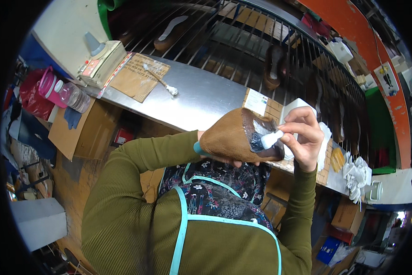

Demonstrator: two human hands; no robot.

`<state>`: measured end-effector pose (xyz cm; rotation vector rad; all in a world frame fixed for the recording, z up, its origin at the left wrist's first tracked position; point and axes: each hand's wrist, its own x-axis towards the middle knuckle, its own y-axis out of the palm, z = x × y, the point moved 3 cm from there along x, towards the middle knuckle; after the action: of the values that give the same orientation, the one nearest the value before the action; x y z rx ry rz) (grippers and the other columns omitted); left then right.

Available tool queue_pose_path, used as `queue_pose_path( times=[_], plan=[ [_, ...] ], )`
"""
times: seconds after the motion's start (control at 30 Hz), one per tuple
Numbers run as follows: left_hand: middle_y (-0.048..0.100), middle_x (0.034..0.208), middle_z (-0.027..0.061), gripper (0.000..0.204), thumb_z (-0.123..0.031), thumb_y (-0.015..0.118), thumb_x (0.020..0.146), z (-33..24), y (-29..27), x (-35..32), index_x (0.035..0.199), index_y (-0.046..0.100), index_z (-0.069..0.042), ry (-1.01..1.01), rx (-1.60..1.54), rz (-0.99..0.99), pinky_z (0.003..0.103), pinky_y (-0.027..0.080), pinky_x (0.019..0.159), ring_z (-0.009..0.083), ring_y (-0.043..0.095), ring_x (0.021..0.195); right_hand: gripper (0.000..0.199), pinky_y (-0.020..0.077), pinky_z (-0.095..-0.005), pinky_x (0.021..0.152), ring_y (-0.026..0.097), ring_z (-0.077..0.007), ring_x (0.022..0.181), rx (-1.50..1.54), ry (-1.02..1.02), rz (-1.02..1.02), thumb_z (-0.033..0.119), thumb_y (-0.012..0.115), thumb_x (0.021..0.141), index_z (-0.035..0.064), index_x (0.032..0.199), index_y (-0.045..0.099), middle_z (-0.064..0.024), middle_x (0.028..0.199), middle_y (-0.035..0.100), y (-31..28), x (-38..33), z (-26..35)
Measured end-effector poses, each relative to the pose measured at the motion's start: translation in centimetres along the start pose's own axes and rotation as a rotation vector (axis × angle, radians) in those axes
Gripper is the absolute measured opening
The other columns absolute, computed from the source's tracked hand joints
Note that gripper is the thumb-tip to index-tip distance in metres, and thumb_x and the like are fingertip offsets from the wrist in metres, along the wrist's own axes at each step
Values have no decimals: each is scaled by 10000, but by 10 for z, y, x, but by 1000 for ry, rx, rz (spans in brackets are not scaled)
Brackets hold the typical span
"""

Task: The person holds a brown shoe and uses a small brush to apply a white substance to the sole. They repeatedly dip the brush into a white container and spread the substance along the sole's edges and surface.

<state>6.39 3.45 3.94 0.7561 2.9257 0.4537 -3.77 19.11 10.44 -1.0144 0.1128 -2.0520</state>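
Frame centre: left hand (224,160) grips brown suede upper (229,137) from below; right hand (304,135) fingers pinch white dauber (271,139), wet patch covers part of lining, rest dry.

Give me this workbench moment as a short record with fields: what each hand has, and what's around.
Left hand: under a brown shoe upper, holding it up
Right hand: pinching a white glue-covered applicator against the upper's dark inner patch
Bench: metal, with a second brush lying on cardboard
Behind: wire rack holding shoes
Right of bench: white rags
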Motion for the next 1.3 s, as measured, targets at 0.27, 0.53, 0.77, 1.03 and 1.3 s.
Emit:
queue_pose_path(
  times=[0.27, 0.53, 0.77, 1.03, 1.3],
  plan=[
    [457, 1272, 318, 622, -332, 553, 940, 102, 25, -14, 1366, 350, 74, -47, -1377, 711, 420, 486, 943, 233, 599, 942, 183, 481, -272, 663, 574, -150, 810, 181, 37, 270, 106, 802, 702, 51, 868, 749, -54, 887, 570, 30, 23, -16],
    [385, 1231, 330, 694, -376, 560, 928, 110, 40, -16, 1400, 269, 41, -282, -1591, 832, 410, 421, 1022, 216, 542, 811, 201, 460, -271, 632, 556, -152, 804, 158, 22, 410, 146, 818, 688, 75, 865, 757, -45, 878, 578, 33, 26, -30],
    [375, 1300, 268, 689, -351, 557, 927, 129, 43, -5, 1431, 242, -4, -300, -1695, 1127, 398, 378, 1083, 260, 577, 926, 201, 441, -276, 630, 545, -150, 795, 90, 37, 491, 145, 818, 686, 76, 865, 758, -48, 900, 581, 21, 23, -32],
    [434, 1307, 227, 610, -328, 525, 950, 72, 7, -13, 1443, 276, -69, 121, -1115, 284, 371, 407, 1044, 230, 576, 1003, 260, 379, -259, 692, 490, -148, 803, 64, 294, -338, 212, 704, 800, -44, 789, 666, -84, 915, 533, -77, -65, -42],
    [502, 1201, 167, 472, -346, 499, 950, 16, -80, 23, 1336, 367, -108, 382, -709, -693, 358, 417, 926, 211, 553, 974, 224, 312, -234, 581, 410, -93, 679, 103, 658, -842, 171, 620, 903, -43, 848, 581, -33, 839, 501, -74, -232, -33]
  ],
)
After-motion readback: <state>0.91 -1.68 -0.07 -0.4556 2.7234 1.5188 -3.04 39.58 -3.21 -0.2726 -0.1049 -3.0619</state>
